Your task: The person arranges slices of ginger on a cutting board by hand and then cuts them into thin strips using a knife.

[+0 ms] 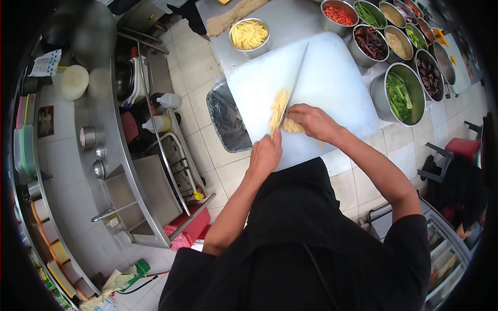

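My left hand (265, 154) is closed round the handle of a long kitchen knife (296, 80), its blade pointing away from me across the white cutting board (340, 67). Fingers curled, my right hand (310, 120) presses pale yellow food pieces (293, 125) against the board, right beside the blade. On the blade's left side lies a heap of thin pale yellow slices (279, 106). The exact kind of this food cannot be made out. At the board's far left corner stands a metal bowl of yellow strips (249, 34).
Several metal tubs stand to the right, including chopped red pieces (338, 15), dried chillies (370, 42), leafy greens (398, 96) and dark mushrooms (428, 72). A lined bin (228, 119) sits at the board's left. Further left is a steel counter (124, 150). A red stool (462, 151) stands right.
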Demonstrator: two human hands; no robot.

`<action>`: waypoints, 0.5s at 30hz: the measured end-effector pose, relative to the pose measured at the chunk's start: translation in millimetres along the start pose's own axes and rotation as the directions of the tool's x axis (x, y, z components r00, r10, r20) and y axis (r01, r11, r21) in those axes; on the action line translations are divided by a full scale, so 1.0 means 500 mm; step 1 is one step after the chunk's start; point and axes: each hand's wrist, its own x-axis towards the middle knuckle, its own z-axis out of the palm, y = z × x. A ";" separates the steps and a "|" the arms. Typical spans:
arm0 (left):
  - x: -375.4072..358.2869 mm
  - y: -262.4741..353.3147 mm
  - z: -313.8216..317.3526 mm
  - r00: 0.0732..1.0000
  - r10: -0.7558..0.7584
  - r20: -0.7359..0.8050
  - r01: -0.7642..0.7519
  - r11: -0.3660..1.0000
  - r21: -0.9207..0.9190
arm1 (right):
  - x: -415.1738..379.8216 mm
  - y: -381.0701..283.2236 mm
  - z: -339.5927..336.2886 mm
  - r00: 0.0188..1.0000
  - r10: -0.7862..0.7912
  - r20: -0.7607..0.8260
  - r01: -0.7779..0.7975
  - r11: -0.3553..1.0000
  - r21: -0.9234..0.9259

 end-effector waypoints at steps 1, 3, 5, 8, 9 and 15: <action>0.012 0.020 -0.014 0.999 -0.034 0.024 0.034 0.999 -0.014 | 0.002 0.000 -0.004 0.999 0.031 0.018 -0.031 0.999 0.012; 0.001 0.057 -0.051 0.993 -0.094 0.074 0.095 0.995 -0.009 | 0.003 0.003 -0.007 0.997 0.064 0.034 -0.065 0.998 0.026; -0.029 0.038 -0.057 0.994 -0.084 0.067 0.084 0.996 0.002 | 0.003 0.012 -0.002 1.000 0.021 0.006 -0.021 1.000 -0.013; -0.091 0.001 -0.056 0.993 -0.090 0.077 0.089 0.996 0.024 | 0.006 0.015 0.002 1.000 0.008 -0.010 -0.009 1.000 -0.016; -0.109 -0.009 -0.053 0.990 -0.112 0.086 0.109 0.994 0.031 | 0.007 0.011 -0.001 1.000 0.011 -0.011 -0.011 1.000 -0.014; -0.063 -0.045 0.014 0.999 -0.053 -0.001 0.053 0.999 0.004 | 0.012 0.001 -0.014 0.999 0.004 0.033 -0.004 1.000 -0.003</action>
